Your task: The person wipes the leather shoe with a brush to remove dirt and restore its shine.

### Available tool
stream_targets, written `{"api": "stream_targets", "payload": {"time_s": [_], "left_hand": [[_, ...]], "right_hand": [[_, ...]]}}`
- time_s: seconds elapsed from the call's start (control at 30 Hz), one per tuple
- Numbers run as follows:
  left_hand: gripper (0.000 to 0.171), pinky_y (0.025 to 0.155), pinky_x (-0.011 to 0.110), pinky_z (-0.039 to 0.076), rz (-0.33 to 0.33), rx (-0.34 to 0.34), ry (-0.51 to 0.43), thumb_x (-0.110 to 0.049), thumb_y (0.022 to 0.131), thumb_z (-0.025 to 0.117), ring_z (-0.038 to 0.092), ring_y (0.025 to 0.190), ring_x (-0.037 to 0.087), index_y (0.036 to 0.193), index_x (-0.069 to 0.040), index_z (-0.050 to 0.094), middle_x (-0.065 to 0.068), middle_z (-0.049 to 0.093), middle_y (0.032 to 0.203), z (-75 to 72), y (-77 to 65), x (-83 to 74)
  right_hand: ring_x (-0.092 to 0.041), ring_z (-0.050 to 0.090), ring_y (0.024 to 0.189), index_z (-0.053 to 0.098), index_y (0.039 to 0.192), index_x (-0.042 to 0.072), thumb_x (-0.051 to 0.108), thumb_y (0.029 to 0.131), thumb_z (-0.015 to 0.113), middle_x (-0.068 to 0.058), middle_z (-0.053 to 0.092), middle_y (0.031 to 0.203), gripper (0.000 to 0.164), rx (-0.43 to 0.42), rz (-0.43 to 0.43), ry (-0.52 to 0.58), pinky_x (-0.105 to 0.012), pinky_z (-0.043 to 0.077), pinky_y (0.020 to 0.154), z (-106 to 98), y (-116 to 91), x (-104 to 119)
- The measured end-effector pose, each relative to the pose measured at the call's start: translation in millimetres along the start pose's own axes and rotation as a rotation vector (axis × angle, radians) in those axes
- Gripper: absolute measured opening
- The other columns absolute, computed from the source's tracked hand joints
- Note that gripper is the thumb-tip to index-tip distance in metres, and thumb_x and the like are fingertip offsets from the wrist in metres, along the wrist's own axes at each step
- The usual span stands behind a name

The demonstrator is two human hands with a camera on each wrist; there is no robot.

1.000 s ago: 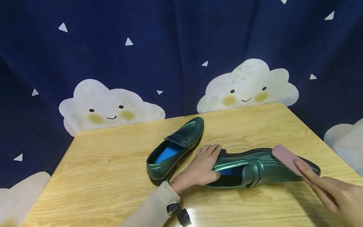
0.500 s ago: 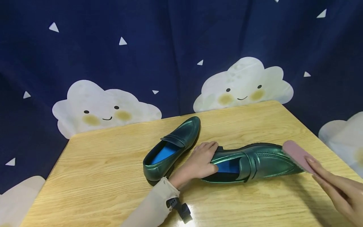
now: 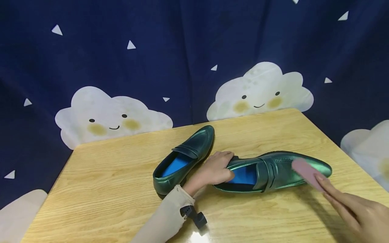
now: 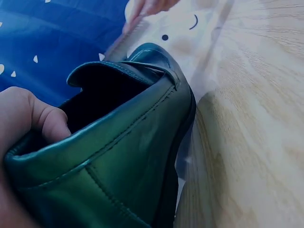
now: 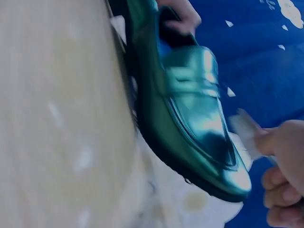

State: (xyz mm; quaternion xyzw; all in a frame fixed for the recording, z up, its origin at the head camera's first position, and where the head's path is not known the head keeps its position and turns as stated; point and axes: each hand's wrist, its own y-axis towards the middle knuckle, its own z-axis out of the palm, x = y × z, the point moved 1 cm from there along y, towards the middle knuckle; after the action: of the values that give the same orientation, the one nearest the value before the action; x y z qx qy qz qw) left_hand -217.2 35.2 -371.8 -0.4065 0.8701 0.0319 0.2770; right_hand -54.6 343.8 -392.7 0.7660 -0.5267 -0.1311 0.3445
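Note:
My left hand [image 3: 214, 170] grips a metallic green loafer [image 3: 279, 173] by its heel, the thumb tucked inside the opening, as the left wrist view shows on the loafer [image 4: 118, 147]. This shoe lies with its toe to the right and its blue insole facing me. In my right hand [image 3: 361, 212] is a pink brush [image 3: 307, 172], pinched at its near end between thumb and fingers. The brush overlaps the loafer's toe in the head view. In the right wrist view the brush [image 5: 245, 132] is blurred, close beside the vamp.
A matching green loafer [image 3: 196, 145] stands upright behind my left forearm, toe pointing away. Both are on a light wooden table [image 3: 115, 182]. A dark blue curtain [image 3: 158, 50] with clouds hangs behind its far edge. A black strap [image 3: 194, 216] circles my left wrist.
The brush went right toward the toe tip, then came back left over the toe. The gripped loafer has turned so more of its upper faces me. The other loafer stays put.

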Motion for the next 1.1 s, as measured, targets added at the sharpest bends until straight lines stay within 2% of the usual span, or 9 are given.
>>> {"api": "stream_targets", "payload": {"time_s": [0.1,0.23,0.4,0.5,0.63,0.73,0.93,1.03,1.1], "left_hand": [[0.077,0.110,0.044,0.026,-0.003,-0.002,0.005,-0.018,0.074,0.054,0.030,0.138,0.024,0.148,-0.005,0.036,0.006,0.033,0.154,0.1,0.5,1.1],[0.075,0.102,0.038,0.035,0.005,-0.006,0.007,-0.018,0.073,0.053,0.040,0.128,0.022,0.146,-0.004,0.040,0.004,0.042,0.148,-0.8,2.5,2.1],[0.072,0.090,0.031,0.037,0.019,-0.008,-0.018,-0.015,0.072,0.053,0.044,0.112,0.021,0.142,-0.003,0.044,0.003,0.050,0.138,-2.9,3.2,3.9],[0.071,0.089,0.030,0.037,0.025,-0.005,-0.017,-0.014,0.071,0.053,0.045,0.110,0.021,0.141,-0.004,0.046,0.003,0.051,0.134,-3.0,4.7,4.2],[0.061,0.079,0.027,0.038,0.063,-0.006,-0.007,-0.014,0.070,0.054,0.046,0.099,0.019,0.130,-0.006,0.052,0.001,0.054,0.116,-4.1,9.8,2.7],[0.042,0.068,0.024,0.038,0.093,-0.007,-0.023,-0.012,0.069,0.055,0.049,0.084,0.017,0.111,-0.008,0.059,0.000,0.054,0.097,-5.1,13.6,2.7],[0.026,0.056,0.023,0.034,0.078,0.000,-0.077,-0.008,0.063,0.055,0.047,0.067,0.016,0.089,-0.012,0.056,0.001,0.050,0.080,-6.8,17.0,6.8],[0.033,0.058,0.023,0.035,0.079,-0.001,-0.068,-0.008,0.063,0.055,0.048,0.072,0.016,0.096,-0.011,0.058,0.001,0.052,0.085,-6.5,16.7,7.3],[0.038,0.061,0.023,0.036,0.085,-0.005,-0.053,-0.008,0.065,0.055,0.049,0.075,0.017,0.102,-0.009,0.059,0.002,0.053,0.090,-6.3,15.9,6.6]], "right_hand": [[0.018,0.055,0.086,0.067,0.122,0.006,0.047,0.100,0.044,0.003,0.067,0.110,0.052,-0.133,-0.026,0.012,-0.012,0.040,0.050,2.5,5.4,-12.2],[0.011,0.059,0.074,0.065,0.126,0.015,0.056,0.099,0.035,0.009,0.071,0.092,0.058,-0.035,-0.039,-0.078,-0.020,0.042,0.047,8.6,0.6,-17.1],[0.015,0.058,0.081,0.069,0.122,0.017,0.039,0.096,0.057,0.025,0.065,0.098,0.036,0.062,-0.061,0.000,-0.011,0.045,0.060,8.4,-3.4,-14.7],[0.017,0.056,0.087,0.071,0.117,0.010,0.035,0.094,0.061,0.022,0.065,0.104,0.035,-0.038,-0.065,0.079,-0.005,0.042,0.070,6.5,-0.3,-20.8],[0.018,0.057,0.078,0.069,0.115,-0.001,0.039,0.098,0.053,0.019,0.059,0.118,0.046,-0.199,-0.024,0.140,-0.001,0.039,0.066,8.2,-0.2,-33.1],[0.018,0.055,0.076,0.069,0.116,0.003,0.042,0.098,0.052,0.022,0.056,0.122,0.046,-0.153,-0.004,0.106,-0.006,0.041,0.057,11.5,-4.6,-33.4],[0.012,0.057,0.093,0.069,0.119,0.007,0.030,0.096,0.059,0.010,0.063,0.122,0.034,0.039,-0.086,0.174,-0.004,0.041,0.078,20.7,-7.8,-22.5],[0.015,0.054,0.098,0.070,0.116,0.004,0.032,0.096,0.059,0.005,0.065,0.119,0.036,-0.026,-0.081,0.190,-0.002,0.038,0.080,19.6,-4.9,-23.6],[0.016,0.056,0.086,0.071,0.114,0.005,0.037,0.096,0.058,0.015,0.062,0.119,0.038,-0.113,-0.026,0.138,-0.003,0.041,0.067,17.0,-1.9,-27.1]]}}
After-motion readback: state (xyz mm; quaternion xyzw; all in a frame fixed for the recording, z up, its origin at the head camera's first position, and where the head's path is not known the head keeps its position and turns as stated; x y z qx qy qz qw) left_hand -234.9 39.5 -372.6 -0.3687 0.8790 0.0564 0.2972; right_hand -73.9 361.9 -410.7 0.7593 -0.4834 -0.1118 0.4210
